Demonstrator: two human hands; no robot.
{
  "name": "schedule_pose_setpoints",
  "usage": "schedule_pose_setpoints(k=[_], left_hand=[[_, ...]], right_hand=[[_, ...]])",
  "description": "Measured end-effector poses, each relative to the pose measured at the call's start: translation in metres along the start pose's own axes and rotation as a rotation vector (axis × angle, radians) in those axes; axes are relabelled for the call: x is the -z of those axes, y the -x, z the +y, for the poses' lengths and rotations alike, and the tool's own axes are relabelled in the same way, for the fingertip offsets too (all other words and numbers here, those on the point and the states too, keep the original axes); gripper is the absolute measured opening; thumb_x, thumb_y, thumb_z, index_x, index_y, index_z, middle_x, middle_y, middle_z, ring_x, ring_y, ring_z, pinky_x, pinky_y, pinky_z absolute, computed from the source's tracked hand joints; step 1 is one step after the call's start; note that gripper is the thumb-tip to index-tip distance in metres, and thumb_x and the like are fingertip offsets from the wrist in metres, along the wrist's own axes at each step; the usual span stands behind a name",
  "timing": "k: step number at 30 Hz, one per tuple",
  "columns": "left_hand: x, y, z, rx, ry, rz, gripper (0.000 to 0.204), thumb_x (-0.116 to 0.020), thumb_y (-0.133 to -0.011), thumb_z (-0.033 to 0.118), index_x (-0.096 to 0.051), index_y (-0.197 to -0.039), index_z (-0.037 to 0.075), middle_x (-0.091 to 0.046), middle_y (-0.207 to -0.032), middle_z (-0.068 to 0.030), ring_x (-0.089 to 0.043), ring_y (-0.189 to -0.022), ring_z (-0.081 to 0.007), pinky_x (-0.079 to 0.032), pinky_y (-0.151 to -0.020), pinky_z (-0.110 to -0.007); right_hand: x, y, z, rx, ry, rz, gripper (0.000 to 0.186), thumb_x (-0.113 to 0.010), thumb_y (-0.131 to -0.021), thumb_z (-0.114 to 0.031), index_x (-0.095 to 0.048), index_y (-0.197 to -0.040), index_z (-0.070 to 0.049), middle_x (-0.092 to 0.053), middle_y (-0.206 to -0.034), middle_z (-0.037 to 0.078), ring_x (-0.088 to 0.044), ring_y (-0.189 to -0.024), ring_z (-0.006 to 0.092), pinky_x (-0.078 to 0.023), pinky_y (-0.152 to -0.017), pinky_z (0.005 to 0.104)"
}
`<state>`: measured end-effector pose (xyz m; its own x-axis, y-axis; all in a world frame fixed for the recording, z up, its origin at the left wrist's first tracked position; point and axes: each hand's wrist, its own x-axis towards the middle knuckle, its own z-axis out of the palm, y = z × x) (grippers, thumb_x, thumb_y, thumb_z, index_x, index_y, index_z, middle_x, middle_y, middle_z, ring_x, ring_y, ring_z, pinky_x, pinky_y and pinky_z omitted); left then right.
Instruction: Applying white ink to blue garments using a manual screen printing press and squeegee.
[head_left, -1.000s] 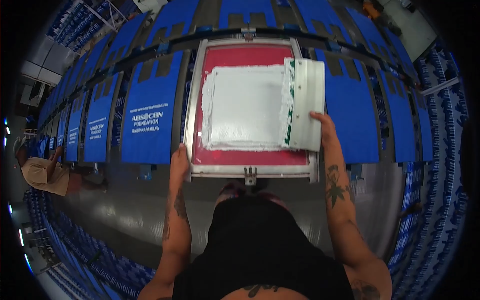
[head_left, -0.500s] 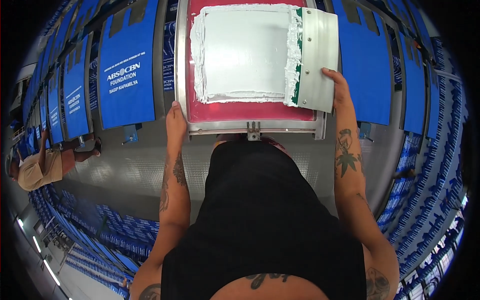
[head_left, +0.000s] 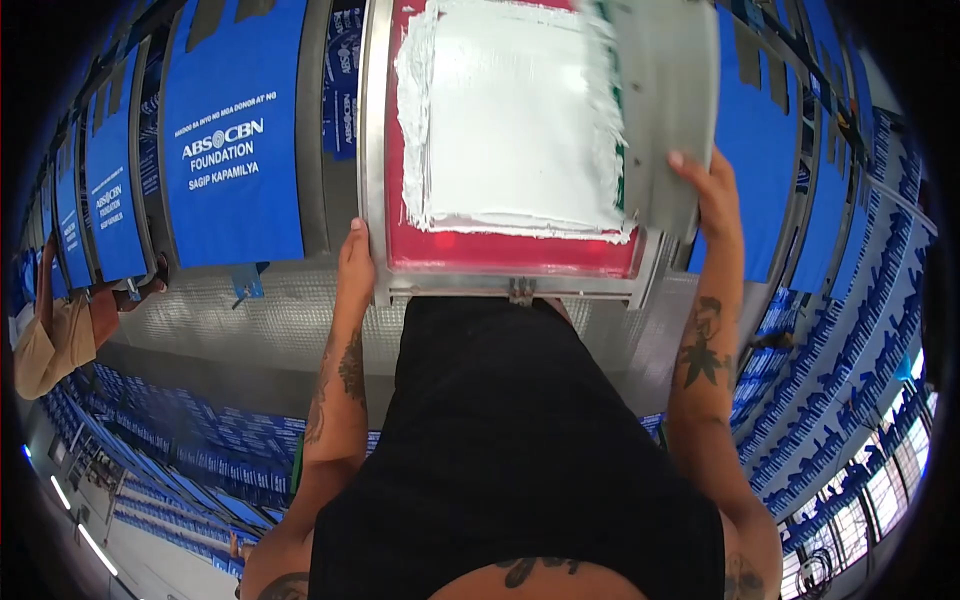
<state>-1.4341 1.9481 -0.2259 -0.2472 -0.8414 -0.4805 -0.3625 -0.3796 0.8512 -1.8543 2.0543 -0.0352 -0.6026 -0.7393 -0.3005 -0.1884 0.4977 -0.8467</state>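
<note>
A screen printing frame [head_left: 376,150] with a metal rim lies in front of me. White ink [head_left: 520,120] coats the middle of its mesh, thick and ragged along the borders, with a red band [head_left: 500,253] around it. My left hand [head_left: 356,262] is closed around the near left part of the rim. On the right, my right hand [head_left: 716,192] grips the outer edge of a wide squeegee [head_left: 668,120], thumb on top. The squeegee has a pale metal holder and a green blade, blurred by motion, beside the ink's right border. My right fingers are partly hidden beneath it.
Blue printed fabric panels [head_left: 232,215] lie on dark boards along both sides of the frame. Behind me hang many rows of blue pieces [head_left: 840,390]. A person in a tan shirt [head_left: 55,345] stands at the far left.
The squeegee has shifted right relative to the frame and looks larger and blurred, still in my right hand. My left hand keeps its place on the rim. The whole view has shifted slightly.
</note>
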Motion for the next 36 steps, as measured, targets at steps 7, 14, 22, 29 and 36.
schedule_pose_setpoints(k=[7,14,22,29,36], left_hand=[[-0.009,-0.027,0.088,-0.492,-0.308,0.115,0.046,-0.056,-0.094,0.03,-0.05,-0.127,-0.002,-0.055,-0.121,-0.0174,-0.05,-0.115,-0.031,-0.036,-0.099,-0.042],[-0.065,-0.01,0.118,-0.975,-0.858,-0.003,0.052,-0.066,-0.067,0.001,-0.055,-0.117,0.005,-0.055,-0.118,-0.011,-0.05,-0.112,-0.0276,-0.035,-0.096,-0.044],[-0.036,0.098,0.099,-0.899,-0.754,-0.128,0.049,-0.064,-0.059,-0.006,-0.062,-0.106,0.006,-0.061,-0.106,-0.0117,-0.054,-0.104,-0.0293,-0.039,-0.092,-0.04],[-0.081,-0.035,0.133,-0.83,-0.809,-0.08,0.035,-0.059,-0.063,-0.01,-0.066,-0.095,0.002,-0.065,-0.094,-0.0159,-0.056,-0.094,-0.036,-0.049,-0.083,-0.043],[-0.076,-0.067,0.192,-0.654,-1.037,-0.222,0.018,-0.058,-0.073,0.001,-0.069,-0.088,0.002,-0.063,-0.085,-0.0246,-0.063,-0.082,-0.038,-0.051,-0.077,-0.047]], right_hand=[[-0.063,-0.101,-0.069,0.641,1.12,-0.19,0.042,-0.064,-0.081,-0.02,-0.058,-0.122,-0.016,-0.065,-0.101,0.004,-0.062,-0.091,0.0276,-0.049,-0.077,0.0384],[-0.103,0.034,0.044,0.846,1.245,-0.014,0.046,-0.06,-0.072,-0.007,-0.057,-0.117,-0.014,-0.061,-0.106,0.003,-0.055,-0.091,0.0233,-0.042,-0.077,0.0429],[-0.058,0.155,0.044,0.538,0.944,0.026,0.038,-0.065,-0.059,-0.007,-0.066,-0.097,-0.01,-0.064,-0.097,0.003,-0.058,-0.091,0.0236,-0.041,-0.087,0.0391],[-0.054,0.015,0.057,0.483,0.967,0.015,0.036,-0.072,-0.06,-0.018,-0.069,-0.096,-0.014,-0.067,-0.099,0.007,-0.064,-0.094,0.0256,-0.05,-0.08,0.0418],[-0.043,-0.031,0.002,0.057,1.167,-0.195,0.03,-0.065,-0.068,-0.02,-0.07,-0.096,-0.01,-0.07,-0.09,0.017,-0.067,-0.09,0.0325,-0.052,-0.08,0.044]])
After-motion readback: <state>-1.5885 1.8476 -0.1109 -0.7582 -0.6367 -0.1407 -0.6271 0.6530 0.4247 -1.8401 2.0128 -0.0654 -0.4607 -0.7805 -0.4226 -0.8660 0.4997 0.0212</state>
